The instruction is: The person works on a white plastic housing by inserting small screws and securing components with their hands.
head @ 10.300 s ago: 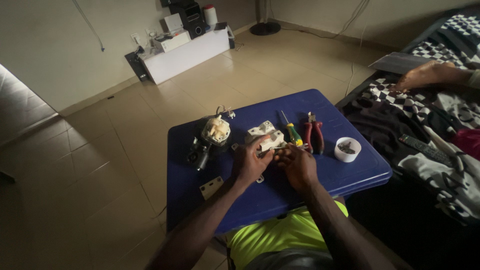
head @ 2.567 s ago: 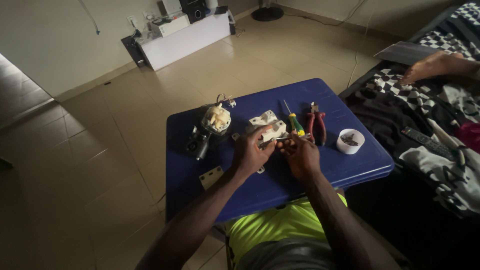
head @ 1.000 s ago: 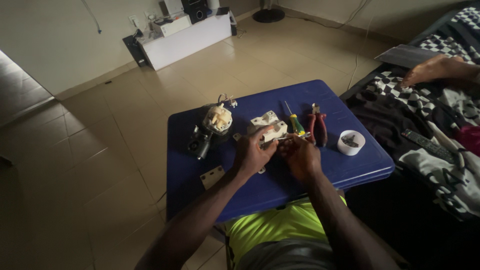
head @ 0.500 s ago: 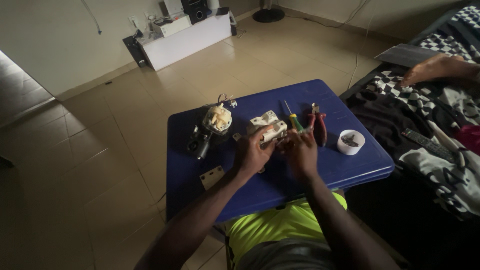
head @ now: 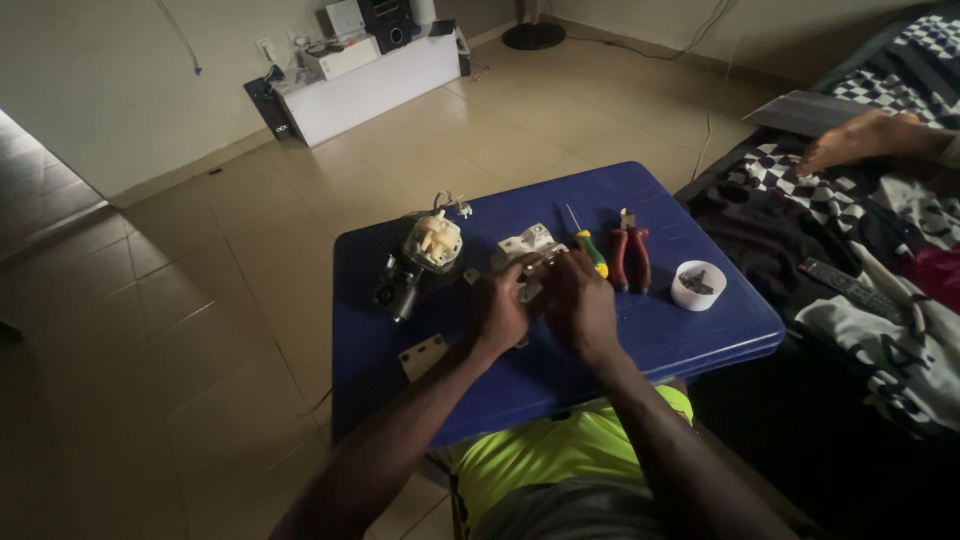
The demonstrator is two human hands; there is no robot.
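Over a small blue plastic table [head: 700,330], my left hand [head: 500,310] and my right hand [head: 578,300] meet around a small white plastic part [head: 527,245]. Both hands have fingers closed on it, and most of the part is hidden between them. A screwdriver with a green and yellow handle [head: 590,248] lies just beyond my right hand. Red-handled pliers [head: 630,252] lie to its right.
A small electric motor with a cream top [head: 422,255] sits at the table's left. A flat white plate [head: 424,356] lies near the front left edge, a white round cup [head: 697,285] at the right. Another person's foot [head: 860,138] rests on a checkered bed at the right.
My hands have stayed together on the white part, shifting only slightly. The tools and motor have not moved.
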